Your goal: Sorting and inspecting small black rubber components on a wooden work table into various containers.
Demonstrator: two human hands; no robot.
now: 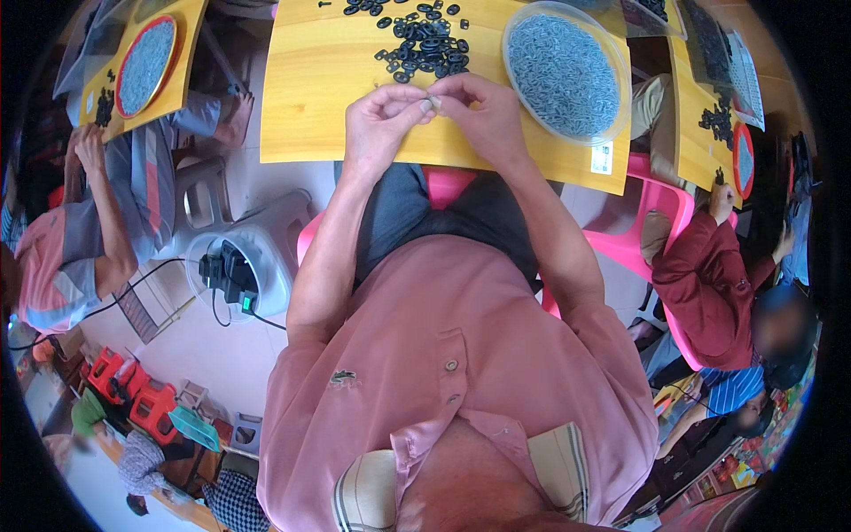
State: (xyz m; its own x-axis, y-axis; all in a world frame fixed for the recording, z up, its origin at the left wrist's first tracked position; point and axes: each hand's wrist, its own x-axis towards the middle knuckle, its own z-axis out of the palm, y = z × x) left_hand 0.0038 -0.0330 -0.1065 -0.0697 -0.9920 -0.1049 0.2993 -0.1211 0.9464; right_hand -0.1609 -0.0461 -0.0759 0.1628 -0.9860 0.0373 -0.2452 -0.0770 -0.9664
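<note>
My left hand (381, 120) and my right hand (479, 111) meet over the near edge of the yellow table (319, 97). Thumb and fingers are pinched together on both, tip to tip. Something small and pale shows at the fingertips, too little of it to name. Just beyond my hands lies a loose pile of small black oval parts with holes (430, 49). To the right of them stands a round clear tub (509, 75) full of small grey-blue metal pieces that look like screws (563, 71).
A white label (602, 159) is at the table's near right corner. Other people sit at yellow tables on both sides, with red-rimmed trays (121, 84) and black parts. Pink chairs (643, 213) stand at right. A clear bucket (197, 282) holding black devices and cables sits on the left floor.
</note>
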